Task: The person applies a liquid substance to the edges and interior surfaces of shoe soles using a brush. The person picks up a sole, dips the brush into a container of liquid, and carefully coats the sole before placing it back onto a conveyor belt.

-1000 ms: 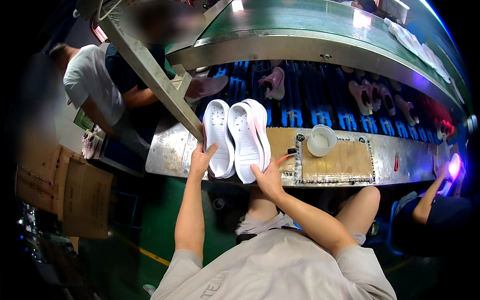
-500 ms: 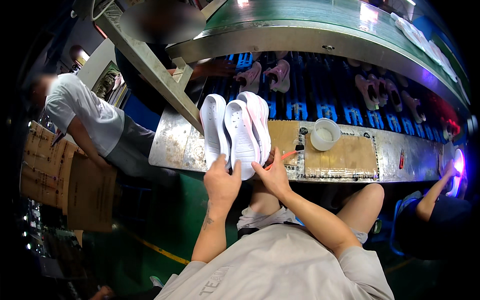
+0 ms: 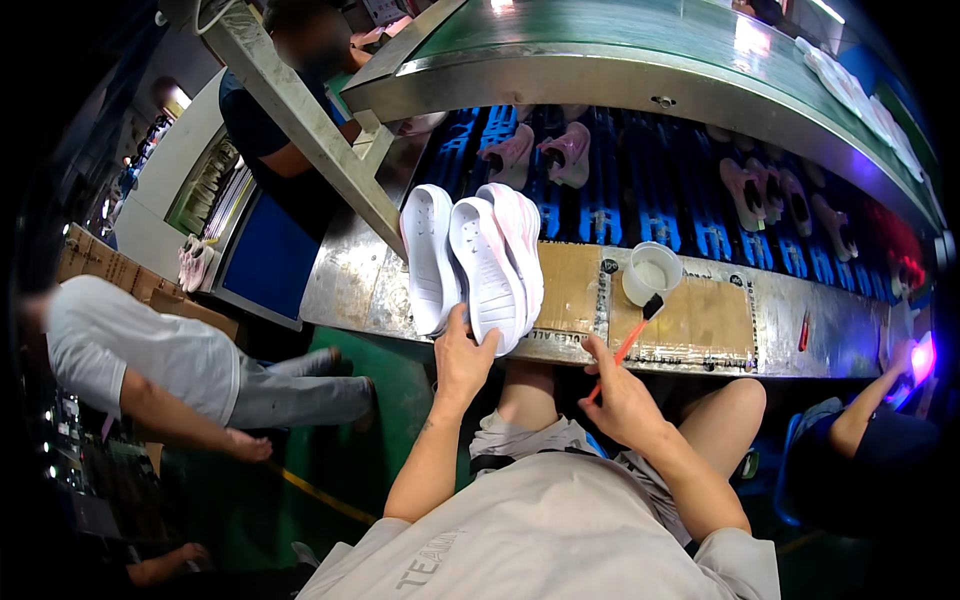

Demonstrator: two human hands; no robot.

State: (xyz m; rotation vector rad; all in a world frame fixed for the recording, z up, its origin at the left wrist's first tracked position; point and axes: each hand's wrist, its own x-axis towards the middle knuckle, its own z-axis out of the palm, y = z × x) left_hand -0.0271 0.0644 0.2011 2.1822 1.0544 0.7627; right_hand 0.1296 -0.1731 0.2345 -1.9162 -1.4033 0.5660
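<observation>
White shoe soles with pink sides lie at the bench's near edge, toes pointing away. My left hand (image 3: 466, 358) is closed at the heel of the middle sole (image 3: 486, 265), thumb and fingers gripping its near end. Beside that one rest a left sole (image 3: 427, 262) and a right sole (image 3: 520, 228), partly overlapped. My right hand (image 3: 628, 402) holds a brush (image 3: 631, 343) by its thin red handle, its black bristle end tilted up in front of a white plastic cup (image 3: 641, 285). Pale material sits in the cup, which stands on brown cardboard (image 3: 700, 320).
Beyond the metal bench (image 3: 340, 290), pink shoes (image 3: 567, 155) sit on a dark slatted conveyor, below a green-topped shelf (image 3: 560, 45). A slanted metal post (image 3: 320, 130) rises at left. A small red tool (image 3: 804, 331) lies right. People are left, behind the post and far right.
My right hand has left the sole's heel and moved right with the brush, whose bristle end now points up near the cup. The walking person at left has come nearer.
</observation>
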